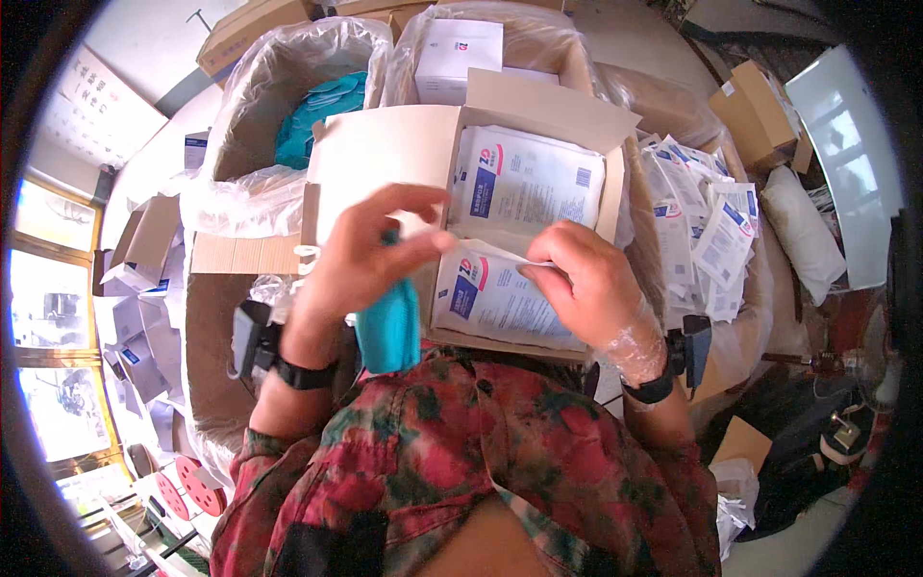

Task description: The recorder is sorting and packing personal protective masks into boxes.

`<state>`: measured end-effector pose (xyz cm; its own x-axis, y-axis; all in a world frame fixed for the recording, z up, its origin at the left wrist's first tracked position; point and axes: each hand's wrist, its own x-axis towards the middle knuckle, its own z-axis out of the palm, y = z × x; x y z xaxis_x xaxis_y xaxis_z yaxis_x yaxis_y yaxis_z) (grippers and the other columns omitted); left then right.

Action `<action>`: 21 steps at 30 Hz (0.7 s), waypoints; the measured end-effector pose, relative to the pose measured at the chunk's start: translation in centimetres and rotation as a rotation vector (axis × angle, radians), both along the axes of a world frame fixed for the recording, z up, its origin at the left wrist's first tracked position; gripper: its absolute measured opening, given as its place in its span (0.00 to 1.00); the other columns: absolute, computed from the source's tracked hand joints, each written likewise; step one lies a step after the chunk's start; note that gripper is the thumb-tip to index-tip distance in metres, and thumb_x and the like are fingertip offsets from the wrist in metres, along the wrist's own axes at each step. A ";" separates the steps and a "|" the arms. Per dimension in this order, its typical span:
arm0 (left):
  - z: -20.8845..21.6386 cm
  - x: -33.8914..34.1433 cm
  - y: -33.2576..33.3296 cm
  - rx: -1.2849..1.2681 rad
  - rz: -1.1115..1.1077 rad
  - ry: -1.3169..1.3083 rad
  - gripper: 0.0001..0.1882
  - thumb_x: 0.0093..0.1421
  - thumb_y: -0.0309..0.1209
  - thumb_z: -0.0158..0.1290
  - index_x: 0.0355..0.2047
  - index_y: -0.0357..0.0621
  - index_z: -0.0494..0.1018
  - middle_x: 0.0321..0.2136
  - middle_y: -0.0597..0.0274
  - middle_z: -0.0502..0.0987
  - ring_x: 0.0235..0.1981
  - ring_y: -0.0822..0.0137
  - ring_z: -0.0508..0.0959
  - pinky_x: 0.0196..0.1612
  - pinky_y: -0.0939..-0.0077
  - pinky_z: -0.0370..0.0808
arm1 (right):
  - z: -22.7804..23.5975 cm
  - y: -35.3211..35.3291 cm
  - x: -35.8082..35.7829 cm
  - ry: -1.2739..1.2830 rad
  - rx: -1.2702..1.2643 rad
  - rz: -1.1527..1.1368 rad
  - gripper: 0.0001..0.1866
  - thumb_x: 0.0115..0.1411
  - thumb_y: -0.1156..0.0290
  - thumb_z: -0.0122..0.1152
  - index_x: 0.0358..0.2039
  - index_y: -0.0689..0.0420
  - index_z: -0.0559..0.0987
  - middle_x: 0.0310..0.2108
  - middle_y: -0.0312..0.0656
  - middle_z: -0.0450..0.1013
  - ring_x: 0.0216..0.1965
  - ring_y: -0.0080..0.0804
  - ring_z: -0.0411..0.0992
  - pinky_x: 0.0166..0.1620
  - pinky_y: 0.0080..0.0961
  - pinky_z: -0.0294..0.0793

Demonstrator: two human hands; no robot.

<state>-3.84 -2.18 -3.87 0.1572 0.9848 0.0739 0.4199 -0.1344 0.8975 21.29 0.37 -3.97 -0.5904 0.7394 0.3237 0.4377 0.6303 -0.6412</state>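
Note:
An open white carton in front of me holds flat white packets with blue and red print, in a far stack and a near stack. My right hand pinches the upper edge of the top near packet. Above the carton's left side is my left hand, its thumb and forefinger apart and slightly blurred. A folded teal face mask hangs beneath its palm, apparently held by the other fingers, which are hidden. White loops show beside the left wrist.
A plastic-lined box at the far left contains loose teal masks. On the right, another lined box holds a heap of loose packets. A white carton stands in a lined box behind. Flattened cartons pile up at the left.

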 end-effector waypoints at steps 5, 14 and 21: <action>0.6 2.7 0.4 -0.128 -0.147 -0.117 0.08 0.58 0.29 0.58 0.35 0.37 0.78 0.30 0.63 0.78 0.33 0.77 0.74 0.35 0.81 0.70 | 1.5 -0.1 0.3 0.048 0.018 0.017 0.08 0.51 0.80 0.64 0.28 0.60 0.72 0.26 0.43 0.69 0.28 0.40 0.70 0.32 0.29 0.69; 1.2 4.0 -0.1 -0.115 -0.010 -0.488 0.03 0.56 0.22 0.57 0.30 0.34 0.77 0.26 0.63 0.78 0.30 0.77 0.75 0.35 0.84 0.71 | 2.1 0.7 -1.9 0.007 0.235 0.085 0.08 0.48 0.78 0.64 0.27 0.59 0.73 0.25 0.40 0.69 0.27 0.42 0.71 0.31 0.33 0.71; 0.0 2.8 2.7 -0.111 0.244 -0.477 0.09 0.58 0.30 0.55 0.21 0.42 0.72 0.20 0.68 0.75 0.23 0.79 0.70 0.27 0.83 0.63 | 3.5 -2.4 -2.5 -0.110 0.603 0.214 0.07 0.48 0.65 0.54 0.27 0.52 0.71 0.26 0.34 0.63 0.29 0.31 0.67 0.30 0.27 0.68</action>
<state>-1.02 0.49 -3.90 -0.1018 0.9945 -0.0256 -0.0298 0.0226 0.9993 18.80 -2.00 -0.47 -0.7579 0.3089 0.5746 0.3055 0.9463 -0.1059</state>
